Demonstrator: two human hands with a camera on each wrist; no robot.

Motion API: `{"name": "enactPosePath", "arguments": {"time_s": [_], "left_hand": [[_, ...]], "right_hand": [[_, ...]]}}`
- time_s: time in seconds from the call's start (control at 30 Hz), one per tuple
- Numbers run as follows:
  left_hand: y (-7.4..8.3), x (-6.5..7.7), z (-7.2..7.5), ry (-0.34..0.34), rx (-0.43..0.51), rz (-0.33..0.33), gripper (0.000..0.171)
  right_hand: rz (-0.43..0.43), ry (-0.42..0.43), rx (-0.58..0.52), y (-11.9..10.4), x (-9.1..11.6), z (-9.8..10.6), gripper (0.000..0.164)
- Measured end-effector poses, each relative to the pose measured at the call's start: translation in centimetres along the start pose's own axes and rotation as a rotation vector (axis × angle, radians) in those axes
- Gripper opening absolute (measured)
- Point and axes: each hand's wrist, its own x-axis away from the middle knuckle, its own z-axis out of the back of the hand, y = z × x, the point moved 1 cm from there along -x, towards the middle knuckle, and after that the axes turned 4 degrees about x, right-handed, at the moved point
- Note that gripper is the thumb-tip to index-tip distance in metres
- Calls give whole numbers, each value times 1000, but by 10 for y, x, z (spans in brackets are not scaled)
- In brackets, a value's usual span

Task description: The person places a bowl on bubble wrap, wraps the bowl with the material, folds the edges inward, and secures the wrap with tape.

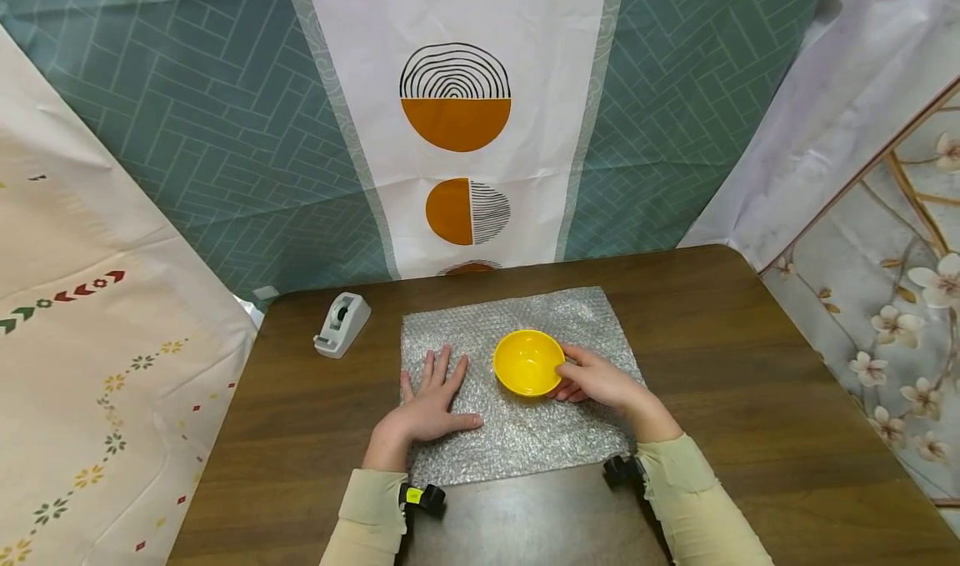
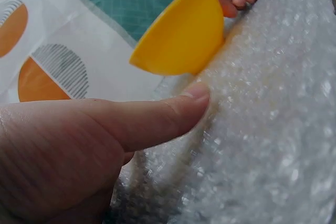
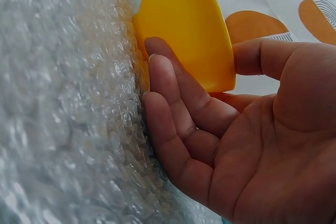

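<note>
A yellow bowl (image 1: 528,363) stands upright near the middle of a sheet of bubble wrap (image 1: 510,449) spread on the table. My right hand (image 1: 600,378) grips the bowl at its right side, thumb at the rim and fingers curled beneath the wall; the right wrist view shows the fingertips against the yellow wall (image 3: 181,24), close to the wrap. To the left, my left hand (image 1: 427,403) rests on the bubble wrap, fingers spread and straight, holding nothing. In the left wrist view its thumb (image 2: 163,119) points toward the bowl (image 2: 184,35).
A white tape dispenser (image 1: 342,325) sits at the table's back left, beyond the wrap. The brown wooden table (image 1: 720,341) reaches back to a patterned cloth wall (image 1: 480,157). Patterned cloths also hang at both sides. Each wrist carries a black strapped camera.
</note>
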Motion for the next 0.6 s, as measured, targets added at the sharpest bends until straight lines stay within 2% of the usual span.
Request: {"name": "enactPosePath", "arguments": {"time_s": [0.17,0.33,0.43,0.6], "left_hand": [[10,4,6,68,54,-32,103],[22,5,6,126,17,-49,95],[28,4,6,139,10,-55,91],[34,0,2,135,71,-79,81]], "right_hand": [[2,-2,14,-1,1,0,73],[-6,18,57,-3,3,3,73],[-5,33,85,-3,3,6,73],[9,26,123,-1,5,13,73]]}}
